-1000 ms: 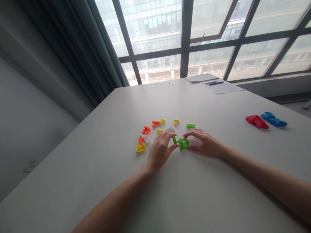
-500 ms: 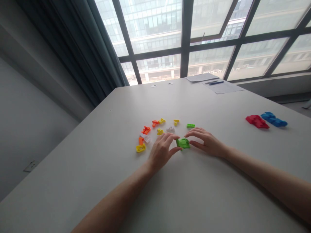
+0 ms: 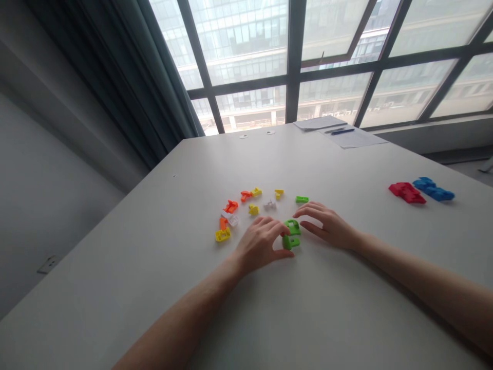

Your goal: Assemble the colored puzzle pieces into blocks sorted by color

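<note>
Between the two hands, on the pale grey table (image 3: 308,308), sits the bright green plastic interlocking piece (image 3: 291,234), made of small blocky parts. The left hand (image 3: 259,245) pinches its near-left edge, thumb low and fingers curled narrowly over the top, so it grips the piece. The right hand (image 3: 330,227) rests just to the right of it, fingers spread and loosely extended, fingertips close to the green plastic; whether they touch it cannot be told, and it holds nothing.

To handle this well, the left hand would best keep a firm but light pinch so the parts do not twist apart, while the right hand steadies the far side against the table rather than pushing, since small plastic parts are likely to slide on the smooth surface.

Just beyond the left hand lies a scatter of small plastic pieces: a yellow block (image 3: 222,235), an orange piece (image 3: 231,206), a white piece (image 3: 232,219) and more yellow ones further out. Just beyond the right hand's fingertips lies a small flat green bar (image 3: 302,199). Well to the right of the right hand sit a red plastic assembly (image 3: 407,192) and a blue plastic assembly (image 3: 433,188), touching or nearly so. At the far edge, by the window, lie sheets of paper (image 3: 346,134) with a pen (image 3: 342,131).
</note>
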The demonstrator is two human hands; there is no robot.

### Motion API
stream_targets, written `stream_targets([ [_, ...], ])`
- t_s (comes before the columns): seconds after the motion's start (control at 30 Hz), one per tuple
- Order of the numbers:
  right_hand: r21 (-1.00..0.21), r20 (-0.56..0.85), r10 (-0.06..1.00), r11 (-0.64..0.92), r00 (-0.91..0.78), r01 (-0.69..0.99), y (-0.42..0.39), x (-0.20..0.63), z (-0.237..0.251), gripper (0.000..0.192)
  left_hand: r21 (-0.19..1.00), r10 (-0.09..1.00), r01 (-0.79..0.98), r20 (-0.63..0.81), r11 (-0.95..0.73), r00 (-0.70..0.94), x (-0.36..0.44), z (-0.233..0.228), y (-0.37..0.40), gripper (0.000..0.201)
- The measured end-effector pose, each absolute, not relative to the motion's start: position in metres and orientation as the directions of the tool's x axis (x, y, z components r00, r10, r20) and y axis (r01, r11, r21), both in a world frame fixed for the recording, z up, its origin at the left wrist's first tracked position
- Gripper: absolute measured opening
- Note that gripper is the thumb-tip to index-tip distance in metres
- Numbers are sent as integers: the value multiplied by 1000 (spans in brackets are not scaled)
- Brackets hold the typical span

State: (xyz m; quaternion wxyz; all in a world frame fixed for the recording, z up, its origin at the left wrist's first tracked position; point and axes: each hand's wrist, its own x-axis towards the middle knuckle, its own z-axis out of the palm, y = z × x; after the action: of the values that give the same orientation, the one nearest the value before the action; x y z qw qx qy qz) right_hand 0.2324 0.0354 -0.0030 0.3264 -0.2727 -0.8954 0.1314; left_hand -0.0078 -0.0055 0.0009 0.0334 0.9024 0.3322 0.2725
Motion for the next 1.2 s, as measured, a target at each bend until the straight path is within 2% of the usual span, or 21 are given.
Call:
stream_targets([
  [0.33,-404,495,542,836,-679,373,35,233,-4,14,318,694,621,415,-716,588,-10,-1,-3,42],
  [0.57,-379,423,539,835,-728,398,36,231,-4,28,363,750,659,387,-658,536,-8,-2,-2,44],
  [0.67,-380,419,546,831,-726,406,36,230,-5,28,381,766,666,376,-641,521,-8,-1,-3,43],
  [1.07,-392,452,551,829,-701,398,36,230,-5,26,401,774,663,375,-632,510,-7,0,-3,43],
  [1.2,-395,459,553,828,-695,398,35,230,-5,27,375,746,650,415,-661,520,-7,0,-4,40],
])
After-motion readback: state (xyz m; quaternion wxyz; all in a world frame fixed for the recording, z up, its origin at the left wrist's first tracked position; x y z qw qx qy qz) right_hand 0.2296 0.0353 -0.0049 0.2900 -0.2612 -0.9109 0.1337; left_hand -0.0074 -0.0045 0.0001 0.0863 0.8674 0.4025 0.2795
